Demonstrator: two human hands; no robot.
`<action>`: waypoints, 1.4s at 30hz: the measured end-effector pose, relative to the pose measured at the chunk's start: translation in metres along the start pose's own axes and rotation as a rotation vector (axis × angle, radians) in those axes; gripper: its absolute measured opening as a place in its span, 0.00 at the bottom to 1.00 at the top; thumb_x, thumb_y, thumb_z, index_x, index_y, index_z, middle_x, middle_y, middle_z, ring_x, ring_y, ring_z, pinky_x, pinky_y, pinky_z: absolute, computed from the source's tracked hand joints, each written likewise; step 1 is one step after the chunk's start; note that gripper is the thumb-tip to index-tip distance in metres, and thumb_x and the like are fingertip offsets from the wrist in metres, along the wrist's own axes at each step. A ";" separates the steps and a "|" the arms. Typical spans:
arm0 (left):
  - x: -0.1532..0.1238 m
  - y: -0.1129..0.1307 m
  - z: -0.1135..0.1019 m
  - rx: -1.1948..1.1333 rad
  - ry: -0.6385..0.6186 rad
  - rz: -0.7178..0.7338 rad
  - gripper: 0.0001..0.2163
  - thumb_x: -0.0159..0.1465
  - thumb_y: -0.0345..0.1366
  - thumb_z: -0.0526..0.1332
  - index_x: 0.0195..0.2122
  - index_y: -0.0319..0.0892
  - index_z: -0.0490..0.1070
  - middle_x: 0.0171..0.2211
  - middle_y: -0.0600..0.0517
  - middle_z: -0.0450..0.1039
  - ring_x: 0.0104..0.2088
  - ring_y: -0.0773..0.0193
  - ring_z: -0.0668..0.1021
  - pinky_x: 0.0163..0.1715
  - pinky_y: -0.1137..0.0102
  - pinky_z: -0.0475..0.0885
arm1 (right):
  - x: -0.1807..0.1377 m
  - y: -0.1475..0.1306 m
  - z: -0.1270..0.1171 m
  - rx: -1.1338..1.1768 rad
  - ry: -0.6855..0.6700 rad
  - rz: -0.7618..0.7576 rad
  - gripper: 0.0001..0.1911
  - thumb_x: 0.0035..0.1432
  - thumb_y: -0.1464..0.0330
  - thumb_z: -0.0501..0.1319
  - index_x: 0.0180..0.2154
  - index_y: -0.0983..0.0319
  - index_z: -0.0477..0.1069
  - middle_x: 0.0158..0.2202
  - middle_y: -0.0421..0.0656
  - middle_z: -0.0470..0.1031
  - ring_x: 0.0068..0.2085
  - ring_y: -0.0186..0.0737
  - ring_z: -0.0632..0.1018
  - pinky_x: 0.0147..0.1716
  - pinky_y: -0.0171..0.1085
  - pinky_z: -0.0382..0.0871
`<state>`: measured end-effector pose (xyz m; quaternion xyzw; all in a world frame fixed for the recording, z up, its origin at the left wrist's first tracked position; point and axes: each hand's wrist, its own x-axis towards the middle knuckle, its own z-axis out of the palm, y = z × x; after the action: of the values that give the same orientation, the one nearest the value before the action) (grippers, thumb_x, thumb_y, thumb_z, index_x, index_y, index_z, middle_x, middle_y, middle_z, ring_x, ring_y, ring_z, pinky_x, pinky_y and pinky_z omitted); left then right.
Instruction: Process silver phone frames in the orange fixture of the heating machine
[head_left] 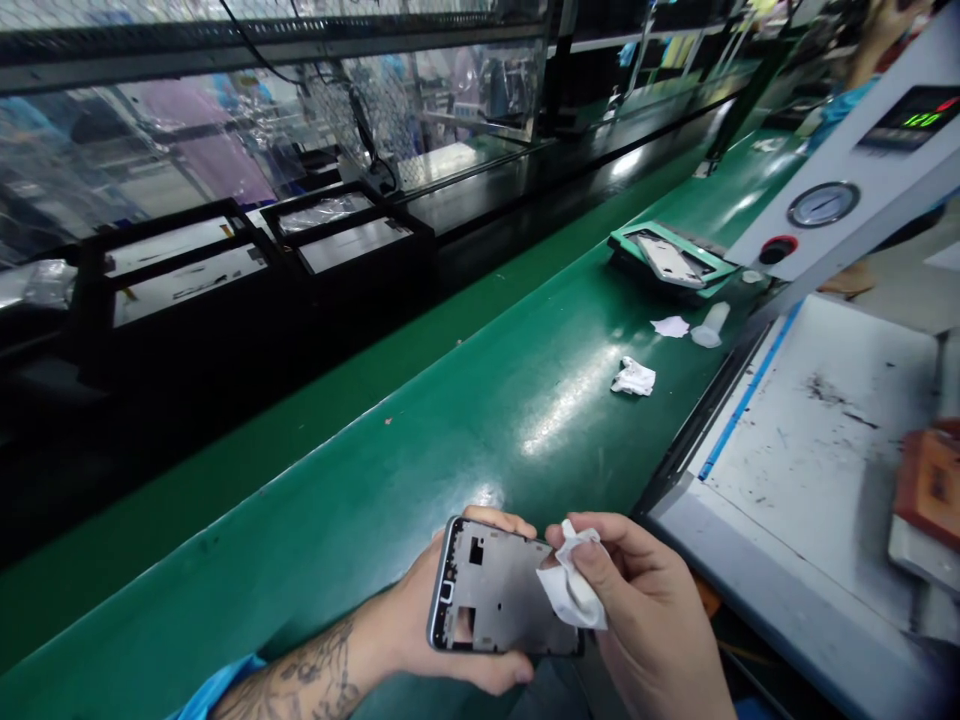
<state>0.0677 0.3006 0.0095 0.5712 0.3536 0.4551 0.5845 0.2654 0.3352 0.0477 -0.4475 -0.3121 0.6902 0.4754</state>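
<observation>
My left hand [420, 607] is wrapped round a phone frame [508, 590], a grey metal plate with dark edges and several cutouts. Its fingers lie along the far edge and its thumb along the near edge. Between the thumb and fingers of my right hand [645, 590] is a crumpled white wipe [576, 590]. The wipe covers the right end of the frame; whether it presses on the surface I cannot tell. Both hands are above the near part of the green bench [360, 510].
A grey machine [825, 430] with a gauge and a lit display stands at the right. On the bench lie a used wipe [634, 377], a small white cup [710, 325] and a green fixture [626, 240] holding another frame. Black trays [285, 270] line the conveyor at the left.
</observation>
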 end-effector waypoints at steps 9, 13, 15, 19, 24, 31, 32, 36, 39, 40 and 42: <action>0.007 0.008 -0.003 -0.115 -0.009 -0.009 0.42 0.49 0.24 0.77 0.63 0.52 0.62 0.63 0.43 0.63 0.61 0.44 0.72 0.60 0.51 0.70 | 0.026 -0.015 -0.036 -0.166 0.331 -0.166 0.27 0.44 0.51 0.78 0.42 0.59 0.82 0.34 0.49 0.82 0.29 0.39 0.81 0.25 0.28 0.77; 0.007 0.006 -0.003 -0.108 -0.011 0.011 0.43 0.48 0.24 0.78 0.63 0.52 0.63 0.63 0.43 0.63 0.61 0.44 0.72 0.60 0.51 0.69 | 0.033 -0.014 -0.048 -0.116 0.317 -0.219 0.27 0.46 0.54 0.79 0.47 0.56 0.81 0.46 0.49 0.82 0.42 0.41 0.83 0.38 0.27 0.79; 0.007 0.004 -0.004 -0.102 -0.012 0.028 0.43 0.48 0.24 0.78 0.63 0.53 0.62 0.64 0.43 0.62 0.61 0.43 0.71 0.61 0.50 0.69 | 0.033 -0.012 -0.052 -0.127 0.284 -0.249 0.25 0.47 0.56 0.78 0.47 0.56 0.81 0.50 0.49 0.80 0.44 0.39 0.82 0.41 0.26 0.77; 0.007 0.002 -0.005 -0.091 -0.007 0.054 0.43 0.48 0.25 0.78 0.63 0.52 0.61 0.64 0.42 0.62 0.63 0.42 0.70 0.62 0.48 0.68 | 0.033 -0.009 -0.058 -0.152 0.271 -0.267 0.25 0.48 0.58 0.78 0.48 0.56 0.80 0.54 0.47 0.78 0.45 0.36 0.81 0.43 0.23 0.75; 0.007 0.009 -0.003 -0.110 0.005 0.009 0.42 0.49 0.23 0.77 0.62 0.51 0.62 0.64 0.42 0.62 0.62 0.43 0.71 0.62 0.48 0.68 | 0.032 -0.011 -0.065 -0.160 0.293 -0.234 0.28 0.45 0.55 0.79 0.48 0.57 0.80 0.54 0.46 0.78 0.45 0.34 0.80 0.43 0.20 0.73; 0.012 0.006 -0.005 -0.106 0.171 -0.095 0.43 0.49 0.26 0.79 0.63 0.50 0.60 0.65 0.43 0.64 0.62 0.48 0.72 0.61 0.54 0.71 | 0.030 -0.005 -0.086 -0.110 0.346 -0.175 0.25 0.42 0.54 0.80 0.39 0.59 0.81 0.38 0.46 0.82 0.33 0.38 0.80 0.31 0.27 0.77; 0.017 0.006 -0.008 -0.108 0.256 -0.130 0.43 0.49 0.28 0.79 0.63 0.49 0.60 0.63 0.43 0.67 0.60 0.50 0.74 0.59 0.56 0.72 | 0.029 -0.004 -0.090 -0.112 0.311 -0.172 0.25 0.45 0.53 0.79 0.41 0.60 0.81 0.36 0.46 0.81 0.29 0.36 0.77 0.26 0.28 0.75; 0.046 0.008 -0.018 -0.139 0.436 -0.264 0.29 0.51 0.37 0.79 0.52 0.36 0.72 0.45 0.44 0.80 0.42 0.59 0.81 0.42 0.68 0.79 | 0.025 -0.002 -0.099 -0.089 0.196 -0.160 0.25 0.52 0.54 0.75 0.48 0.60 0.78 0.26 0.41 0.76 0.22 0.31 0.69 0.20 0.28 0.68; 0.054 0.017 -0.020 -0.216 0.497 -0.364 0.25 0.50 0.37 0.79 0.46 0.34 0.75 0.41 0.43 0.79 0.34 0.64 0.80 0.30 0.74 0.77 | 0.022 -0.002 -0.096 -0.079 0.153 -0.151 0.28 0.51 0.53 0.75 0.48 0.62 0.78 0.25 0.41 0.74 0.23 0.32 0.70 0.21 0.28 0.68; 0.051 0.021 -0.019 -0.262 0.531 -0.389 0.27 0.49 0.35 0.79 0.48 0.34 0.74 0.45 0.42 0.78 0.34 0.64 0.81 0.28 0.75 0.77 | 0.022 -0.002 -0.095 -0.087 0.137 -0.154 0.29 0.51 0.52 0.76 0.48 0.63 0.78 0.24 0.41 0.74 0.23 0.32 0.70 0.22 0.28 0.69; 0.036 0.028 -0.014 -0.362 0.598 -0.417 0.32 0.49 0.32 0.79 0.54 0.36 0.69 0.54 0.38 0.74 0.35 0.63 0.82 0.29 0.75 0.79 | 0.022 0.000 -0.091 -0.110 0.118 -0.156 0.31 0.48 0.51 0.76 0.47 0.65 0.79 0.23 0.42 0.74 0.25 0.34 0.72 0.25 0.28 0.72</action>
<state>0.0632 0.3372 0.0397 0.2174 0.5304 0.5278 0.6268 0.3453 0.3564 0.0041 -0.4870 -0.3549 0.6055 0.5200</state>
